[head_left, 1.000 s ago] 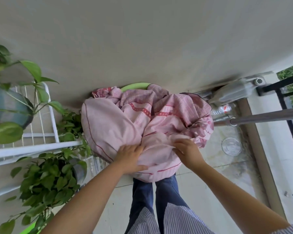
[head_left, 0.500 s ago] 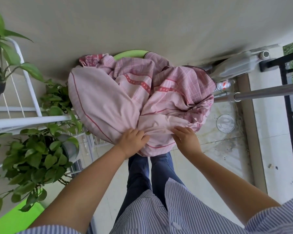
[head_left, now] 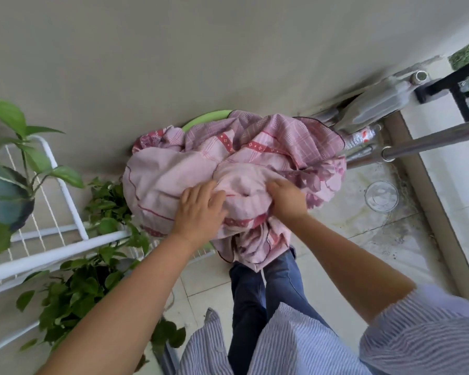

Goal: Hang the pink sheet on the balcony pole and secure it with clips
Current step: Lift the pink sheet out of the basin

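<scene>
The pink sheet (head_left: 257,158) lies bunched in a big heap over a green basin (head_left: 205,121) against the wall. My left hand (head_left: 201,209) rests on the front of the heap with fingers spread over the cloth. My right hand (head_left: 287,201) grips a fold beside it, fingers buried in the fabric. A corner of the sheet hangs down in front of my legs. The metal balcony pole (head_left: 431,142) runs from the heap's right side off the right edge. No clips are visible.
A white wire rack (head_left: 65,244) with leafy potted plants (head_left: 79,282) stands at the left. At the right, a black railing (head_left: 466,77), a grey container (head_left: 377,106), a plastic bottle (head_left: 363,138) and a clear round lid (head_left: 381,196) on the tiled floor.
Both hands have shifted further up onto the heap. The sheet's front has bunched up under them and a corner now hangs lower over my legs.
</scene>
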Available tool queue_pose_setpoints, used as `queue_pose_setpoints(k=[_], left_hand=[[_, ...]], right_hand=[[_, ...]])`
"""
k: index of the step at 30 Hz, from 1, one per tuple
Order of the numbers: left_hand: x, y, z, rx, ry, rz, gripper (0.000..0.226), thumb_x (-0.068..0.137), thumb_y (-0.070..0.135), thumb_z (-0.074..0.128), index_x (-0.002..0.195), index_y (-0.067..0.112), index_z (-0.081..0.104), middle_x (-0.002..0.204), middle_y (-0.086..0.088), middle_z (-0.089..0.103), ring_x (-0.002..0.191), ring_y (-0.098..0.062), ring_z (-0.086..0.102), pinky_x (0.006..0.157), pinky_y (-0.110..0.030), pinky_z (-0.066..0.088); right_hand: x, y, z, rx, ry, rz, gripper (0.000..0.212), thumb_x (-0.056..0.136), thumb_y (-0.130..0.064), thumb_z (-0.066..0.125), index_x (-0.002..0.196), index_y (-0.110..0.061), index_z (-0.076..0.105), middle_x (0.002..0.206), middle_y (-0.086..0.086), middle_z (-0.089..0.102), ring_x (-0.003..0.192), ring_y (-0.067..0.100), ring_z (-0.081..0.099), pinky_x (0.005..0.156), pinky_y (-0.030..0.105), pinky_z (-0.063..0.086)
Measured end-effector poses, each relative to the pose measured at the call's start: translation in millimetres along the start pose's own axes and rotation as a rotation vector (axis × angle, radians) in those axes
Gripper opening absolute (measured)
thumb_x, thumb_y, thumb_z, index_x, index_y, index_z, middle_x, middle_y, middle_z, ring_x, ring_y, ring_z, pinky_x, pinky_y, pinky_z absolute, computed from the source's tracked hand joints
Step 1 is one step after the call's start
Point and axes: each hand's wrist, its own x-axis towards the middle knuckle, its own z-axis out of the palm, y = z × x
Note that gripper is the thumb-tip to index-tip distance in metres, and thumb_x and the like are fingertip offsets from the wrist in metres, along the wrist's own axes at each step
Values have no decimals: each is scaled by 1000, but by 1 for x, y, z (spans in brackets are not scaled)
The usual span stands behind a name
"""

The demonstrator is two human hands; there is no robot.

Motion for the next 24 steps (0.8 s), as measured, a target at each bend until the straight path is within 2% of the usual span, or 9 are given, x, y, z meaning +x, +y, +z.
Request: queue_pose_setpoints(k=[2, 5, 7, 9, 13, 16, 20, 22, 24], left_hand=[[-3, 2, 5, 94, -32, -38, 67, 69, 61, 33, 117, 14, 45, 112, -15, 66, 96, -28, 66, 80, -37, 54], [22, 12, 8, 76, 0, -218, 78, 81, 69, 12, 125, 10, 39, 116, -15, 65, 100, -25, 66, 85, -34, 49], [47, 12, 10, 34, 6, -302, 72, 84, 66, 18, 125, 10, 38, 116, -15, 65, 98, -25, 67, 82, -34, 47], [62, 7, 17, 25, -31, -324, 70, 72, 59, 51, 124, 14, 38, 115, -15, 66, 91, -26, 69, 72, -31, 54], [73, 1, 38, 2, -22, -307, 73, 53, 35, 78, 117, 22, 44, 102, -15, 68, 75, -28, 68, 59, -29, 54], [75, -5, 46, -11, 79, -254, 48, 68, 32, 55, 113, 22, 45, 83, -13, 67, 64, -28, 65, 54, -28, 52], [76, -9, 25, -83, 34, -246, 25, 72, 27, 56, 88, 8, 58, 64, -16, 62, 51, -33, 62, 45, -32, 50], [78, -5, 6, -186, -14, -279, 38, 78, 32, 39, 86, 3, 62, 68, -20, 64, 54, -37, 62, 46, -36, 50], [76, 1, -17, -327, 70, -339, 44, 84, 33, 35, 96, 0, 61, 84, -24, 67, 70, -39, 64, 55, -40, 50]], right_hand=[[24, -7, -32, 138, 177, 17, 39, 65, 8, 50, 102, 1, 60, 94, 26, 65, 84, 40, 61, 70, 47, 53], [53, -25, -66, 213, 308, -2, 42, 63, 9, 48, 104, 3, 57, 91, 28, 66, 80, 41, 62, 67, 46, 53], [59, -31, -73, 271, 280, -21, 42, 67, 5, 52, 109, 3, 53, 102, 27, 63, 90, 41, 59, 73, 45, 51], [47, -17, -61, 211, 240, -128, 52, 70, -7, 60, 120, -3, 46, 120, 23, 56, 108, 39, 54, 92, 51, 44], [9, 48, -33, -201, 35, 6, 105, 58, -51, 73, 134, -35, 3, 150, 4, 2, 136, 31, -6, 100, 59, -10], [11, 73, -29, -217, -82, 96, 112, 59, -46, 76, 132, -39, -8, 151, 10, -6, 138, 35, 0, 109, 54, 12], [46, 75, -41, -8, 36, 166, 72, 72, -9, 64, 135, -18, 32, 120, 19, 56, 101, 34, 55, 80, 43, 48], [52, 68, -46, 60, 71, 155, 36, 70, 1, 55, 105, -5, 61, 91, 24, 66, 86, 36, 60, 67, 37, 47], [43, 58, -54, 195, 161, 171, 16, 65, 7, 53, 75, 4, 65, 75, 25, 66, 73, 34, 61, 57, 33, 41]])
